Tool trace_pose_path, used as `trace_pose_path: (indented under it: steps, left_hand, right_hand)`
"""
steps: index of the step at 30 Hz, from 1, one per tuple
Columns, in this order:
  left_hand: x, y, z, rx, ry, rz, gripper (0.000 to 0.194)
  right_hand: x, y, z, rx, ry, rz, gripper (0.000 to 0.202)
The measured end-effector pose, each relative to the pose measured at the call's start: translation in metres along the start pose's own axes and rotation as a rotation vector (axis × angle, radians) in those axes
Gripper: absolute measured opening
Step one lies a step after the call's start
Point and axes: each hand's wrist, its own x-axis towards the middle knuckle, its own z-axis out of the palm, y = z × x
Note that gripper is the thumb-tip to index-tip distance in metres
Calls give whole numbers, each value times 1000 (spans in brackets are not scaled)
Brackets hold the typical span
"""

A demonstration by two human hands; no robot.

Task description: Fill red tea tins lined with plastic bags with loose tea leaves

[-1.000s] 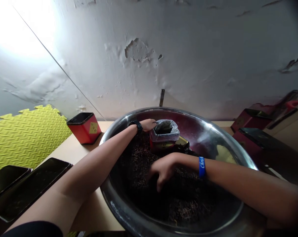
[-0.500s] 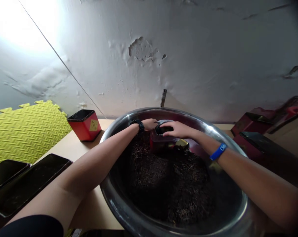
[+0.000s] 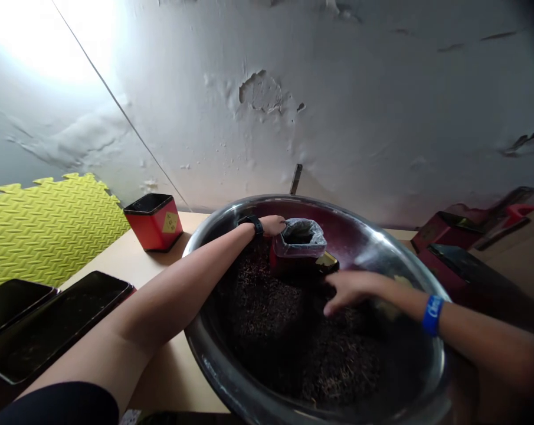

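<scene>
My left hand [image 3: 272,225], with a black watch at its wrist, grips the left edge of a red box [image 3: 288,264]. A clear plastic bag [image 3: 302,248] lines that box and folds over its rim. The box stands upright at the far side of a large metal basin [image 3: 213,360], among dark loose tea leaves [image 3: 271,310]. My right hand [image 3: 350,289], below a blue wristband, hovers over the leaves right of the box. Its thumb and fingers are apart, and the fingertips are partly lost in shadow. A gold-coloured piece [image 3: 327,260] lies close by.
A red box with a yellow label [image 3: 154,227] stands left of the basin on the pale table [image 3: 178,378]. Dark open trays [image 3: 58,330] sit at the near left, beside a yellow foam mat [image 3: 49,230]. More red boxes [image 3: 444,233] are on the right. A peeling wall [image 3: 359,118] rises behind.
My right hand has come out of the lined box's mouth and moved down and right over the leaves. My left hand stays on the box's edge. The view has shifted slightly.
</scene>
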Motion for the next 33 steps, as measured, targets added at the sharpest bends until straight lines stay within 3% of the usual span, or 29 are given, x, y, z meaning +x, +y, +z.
trace_pose_path:
  steps: [2,4,7,10,15,21,24,29,31,33]
  left_hand:
    - [0,0,0,4,4,2,32]
    - [1,0,1,-5,7,3,31]
    - [1,-1,2,-39,7,23,30]
    - [-1,0,0,-45,0,53,30]
    - [-2,2,-1,-31,16,41,33]
    - [1,0,3,-17,35,47,33]
    - [-1,0,2,1,42,69,32]
    - [-3,1,-1,-14,29,117,31]
    - [-2,1,-1,-40,25,104,31]
    - [-1,0,1,-75,14,87,30]
  right_hand:
    - [-4,-9,24,-70,-24,-64,93]
    - [-11,-18,36,-64,-49,-137,81]
    - [-21,-29,36,42,-162,-134,51]
    - [-26,-35,21,73,-213,-145,36]
    - [-37,-41,-21,153,-23,-321,25]
    - [-41,-42,-78,315,320,-439,24]
    - [-19,-44,-86,339,502,-355,25]
    - [11,-34,-80,30,749,-369,30]
    - [10,-19,-82,14,846,-224,28]
    - [7,0,-82,57,792,27,32]
